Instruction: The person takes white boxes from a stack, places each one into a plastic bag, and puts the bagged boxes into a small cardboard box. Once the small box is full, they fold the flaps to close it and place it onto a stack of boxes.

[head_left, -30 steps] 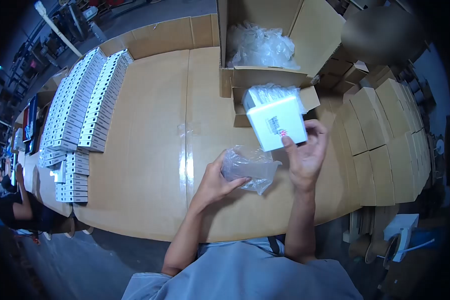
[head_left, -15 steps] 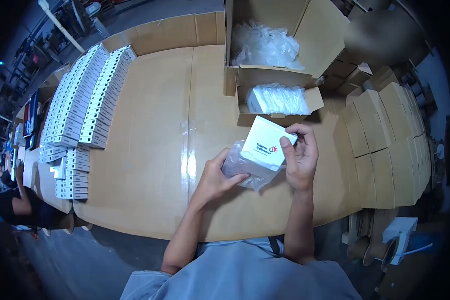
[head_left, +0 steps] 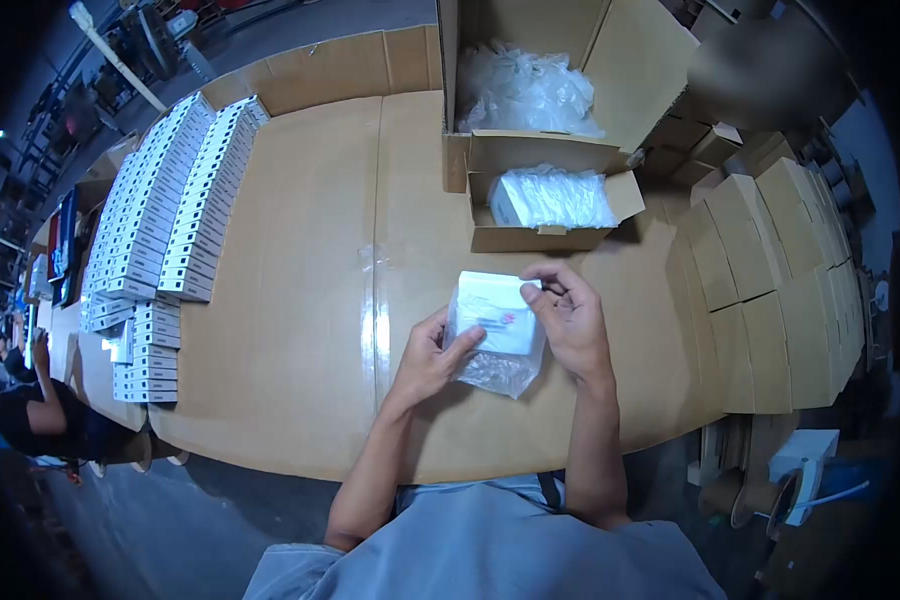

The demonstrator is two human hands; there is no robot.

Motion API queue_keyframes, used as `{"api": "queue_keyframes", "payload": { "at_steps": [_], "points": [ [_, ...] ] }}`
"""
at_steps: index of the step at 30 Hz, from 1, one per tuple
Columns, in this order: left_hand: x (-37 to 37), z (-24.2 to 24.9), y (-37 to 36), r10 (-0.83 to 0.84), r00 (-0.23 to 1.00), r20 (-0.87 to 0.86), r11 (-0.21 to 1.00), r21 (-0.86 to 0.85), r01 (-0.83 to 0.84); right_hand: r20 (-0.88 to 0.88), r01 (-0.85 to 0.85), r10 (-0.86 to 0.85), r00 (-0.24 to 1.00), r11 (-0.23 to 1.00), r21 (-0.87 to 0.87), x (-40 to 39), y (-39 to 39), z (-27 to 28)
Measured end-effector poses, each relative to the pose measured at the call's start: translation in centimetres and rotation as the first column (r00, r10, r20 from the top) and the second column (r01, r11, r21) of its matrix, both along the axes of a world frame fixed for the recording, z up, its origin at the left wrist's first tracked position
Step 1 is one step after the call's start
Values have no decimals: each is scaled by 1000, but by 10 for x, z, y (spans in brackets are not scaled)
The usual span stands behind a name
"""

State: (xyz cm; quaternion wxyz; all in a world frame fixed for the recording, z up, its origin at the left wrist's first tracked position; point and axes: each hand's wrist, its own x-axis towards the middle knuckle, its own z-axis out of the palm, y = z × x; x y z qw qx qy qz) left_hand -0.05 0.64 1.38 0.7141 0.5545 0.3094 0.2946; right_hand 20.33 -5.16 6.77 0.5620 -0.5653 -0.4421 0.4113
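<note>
A white box (head_left: 492,290) with a small red mark on its face sits mostly inside a clear plastic bag (head_left: 500,375), above the brown table. My left hand (head_left: 432,358) grips the bagged box at its left side, thumb across its front. At its upper right corner my right hand (head_left: 572,318) pinches the edge with thumb and fingers. Beyond them stands an open carton (head_left: 540,240) with plastic-wrapped white boxes (head_left: 560,200) in it.
Long rows of small white boxes (head_left: 150,210) line the left of the cardboard-covered table (head_left: 290,300). A tall carton (head_left: 640,70) holds plastic bags (head_left: 530,90) at the back. Brown cartons (head_left: 770,290) are stacked right. Another person (head_left: 45,415) is at far left.
The white box has moved down and left and now sits deeper in the bag, more upright. Both hands moved with it, and my left thumb now lies across its front.
</note>
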Motion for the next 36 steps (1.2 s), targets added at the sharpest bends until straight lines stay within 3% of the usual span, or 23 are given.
{"api": "queue_keyframes", "payload": {
  "at_steps": [3, 7, 8, 12, 14, 17, 21, 25, 31, 35, 36],
  "points": [
    [2, -8, -1, 138, 987, 88, 990, -36, -135, -227, 45, -5, 974, 984, 172, -9, -5, 3],
    [-2, -6, 2, 177, 981, 75, 983, 36, -180, -264, 37, -13, 964, 996, 87, -6, -14, -24],
    [-6, -7, 4, 153, 988, -1, 981, 118, -152, -256, 60, -40, 966, 996, 68, -9, -16, -28],
    [-8, -19, 4, 238, 971, 3, 966, 108, -237, -327, 109, -77, 942, 991, 81, -18, -15, -37],
    [-7, -24, 6, 242, 967, 73, 956, 154, -251, -302, 109, -66, 951, 986, 130, -20, -16, -38],
    [-10, -22, 7, 243, 968, 68, 966, 69, -248, -258, 118, -73, 963, 980, 163, -20, -17, -36],
    [-5, 3, 7, 288, 955, 71, 926, 233, -297, -230, 93, -43, 972, 973, 210, -16, -20, -35],
    [-6, -6, 9, 244, 963, 113, 947, 184, -262, -241, -29, 92, 966, 967, 255, -11, -21, -34],
    [-4, -10, 8, 206, 948, 244, 974, 39, -222, -253, 70, -26, 967, 984, 166, -33, -16, -9],
    [-4, -13, 4, 267, 942, 204, 962, 5, -274, -44, -36, 36, 998, 999, 12, -24, -20, -34],
    [-5, -11, 4, 238, 946, 219, 969, 17, -248, -76, 8, -8, 997, 1000, 5, -27, -20, -37]
  ]
}}
